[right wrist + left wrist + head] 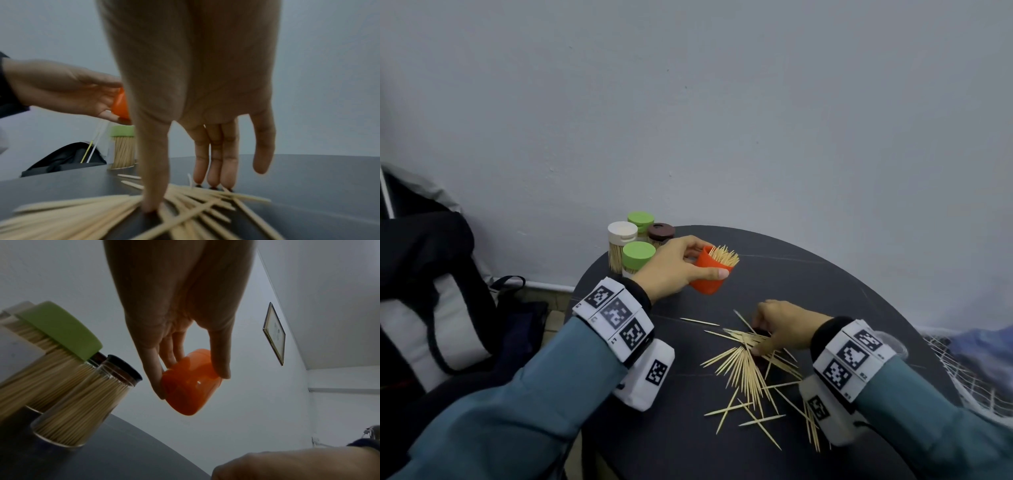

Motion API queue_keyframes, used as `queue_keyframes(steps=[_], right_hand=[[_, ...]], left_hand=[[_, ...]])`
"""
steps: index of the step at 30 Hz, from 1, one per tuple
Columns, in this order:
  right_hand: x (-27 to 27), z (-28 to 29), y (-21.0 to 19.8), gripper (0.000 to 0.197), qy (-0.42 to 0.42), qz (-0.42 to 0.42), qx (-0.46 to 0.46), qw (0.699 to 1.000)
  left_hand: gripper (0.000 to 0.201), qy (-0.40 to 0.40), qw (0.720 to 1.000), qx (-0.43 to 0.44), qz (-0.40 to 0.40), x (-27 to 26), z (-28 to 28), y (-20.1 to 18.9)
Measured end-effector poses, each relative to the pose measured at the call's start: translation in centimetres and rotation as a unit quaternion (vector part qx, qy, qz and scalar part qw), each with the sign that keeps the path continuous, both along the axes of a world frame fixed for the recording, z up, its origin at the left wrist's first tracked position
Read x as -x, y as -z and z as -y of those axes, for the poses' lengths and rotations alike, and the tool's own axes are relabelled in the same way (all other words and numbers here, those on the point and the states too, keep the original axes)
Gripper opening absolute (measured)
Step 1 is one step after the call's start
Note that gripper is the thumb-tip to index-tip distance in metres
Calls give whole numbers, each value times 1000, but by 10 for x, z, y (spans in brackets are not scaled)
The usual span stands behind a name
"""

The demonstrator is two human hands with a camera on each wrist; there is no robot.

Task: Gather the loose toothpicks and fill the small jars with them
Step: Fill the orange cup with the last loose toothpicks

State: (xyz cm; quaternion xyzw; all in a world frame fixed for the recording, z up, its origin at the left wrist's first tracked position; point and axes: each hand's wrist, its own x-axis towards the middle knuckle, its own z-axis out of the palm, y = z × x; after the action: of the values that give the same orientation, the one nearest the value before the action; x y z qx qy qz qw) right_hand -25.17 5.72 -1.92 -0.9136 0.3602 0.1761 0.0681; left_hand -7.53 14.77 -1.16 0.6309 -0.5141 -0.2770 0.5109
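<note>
Raking thin wooden toothpicks [748,368] into a bundle while the small orange plastic jar [707,274] hung tilted.

I had my left hand [674,270] wrapped around that jar, held off the round dark table [825,274]; it could spill. My right hand [786,325], fingers straight, pressed the loose pile, which might scatter or roll off.

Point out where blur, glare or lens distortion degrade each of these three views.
Head view: sharp, evenly lit, with wide-angle bending at the table rim. Left wrist view: dim; the left hand is backlit, a small glare spot sits on the orange jar, and the near capped jars are soft. Right wrist view: the closest loose toothpicks smear into blur below the right hand.
</note>
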Motion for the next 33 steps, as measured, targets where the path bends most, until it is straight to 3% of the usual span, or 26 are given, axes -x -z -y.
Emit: queue_keyframes(steps=[4, 8, 26, 33], right_hand=[[-3, 0, 3, 31, -1, 24, -3, 1000], [-1, -2, 6, 20, -2, 32, 6, 999], [-2, -1, 8, 25, -12, 28, 19, 999], [-1, 1, 4, 21, -2, 88, 32, 996]], left_hand=[[49, -5, 1000, 7, -7, -1, 0, 0], [51, -1, 1000, 5, -5, 1, 1, 1], [52, 3, 1000, -21, 9, 4, 5, 4], [54, 0, 1000, -25, 15, 7, 4, 4]])
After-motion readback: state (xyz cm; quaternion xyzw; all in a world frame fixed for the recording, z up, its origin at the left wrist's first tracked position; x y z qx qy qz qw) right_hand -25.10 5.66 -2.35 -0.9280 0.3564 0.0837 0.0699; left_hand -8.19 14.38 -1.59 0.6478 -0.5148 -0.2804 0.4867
